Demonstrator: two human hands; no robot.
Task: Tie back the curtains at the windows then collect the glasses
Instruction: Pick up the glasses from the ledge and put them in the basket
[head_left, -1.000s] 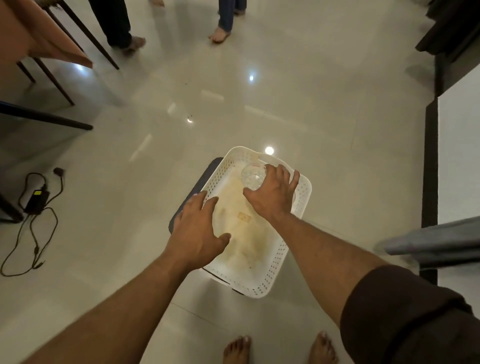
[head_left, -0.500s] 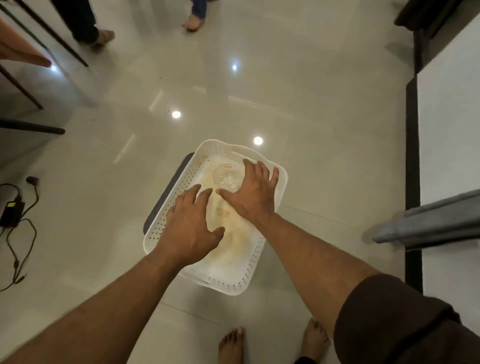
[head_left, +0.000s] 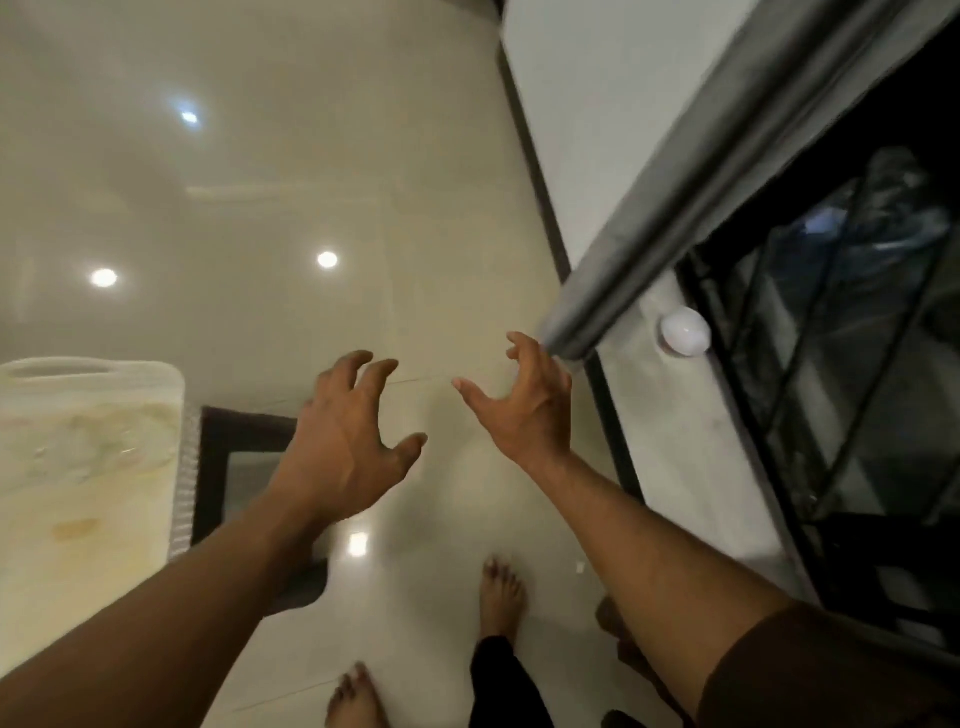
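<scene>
Two bare hands hang in the air above a glossy cream tiled floor (head_left: 322, 171), both holding nothing. The left hand (head_left: 345, 441) has its fingers spread and loosely hooked, thumb out to the side. The right hand (head_left: 524, 405) is likewise spread, palm turned inward, fingers lightly curved and apart. The two hands are near each other but not touching.

Just beyond the right hand's fingertips hangs the bottom end of a grey gathered fabric curtain (head_left: 670, 208), smooth and faintly shiny, bunched into a narrow column that runs up and away toward the top right. Whether the fingertips touch its hem cannot be told; the frame is blurred by motion.

Well to the left of the left hand sits a white perforated plastic basket (head_left: 179, 467) with a cut-out handle and a stained, yellowish base. It rests on a dark rectangular mat (head_left: 244, 457) whose corner shows between the basket and the left forearm. No glass can be made out inside through the blur.

To the right of the right hand, a pale stone window sill (head_left: 691, 447) carries a small white round object (head_left: 684, 331). Beyond it stands a black metal window grille (head_left: 831, 364) with dark glass. Bare feet (head_left: 501, 592) stand on the tiles below the hands.
</scene>
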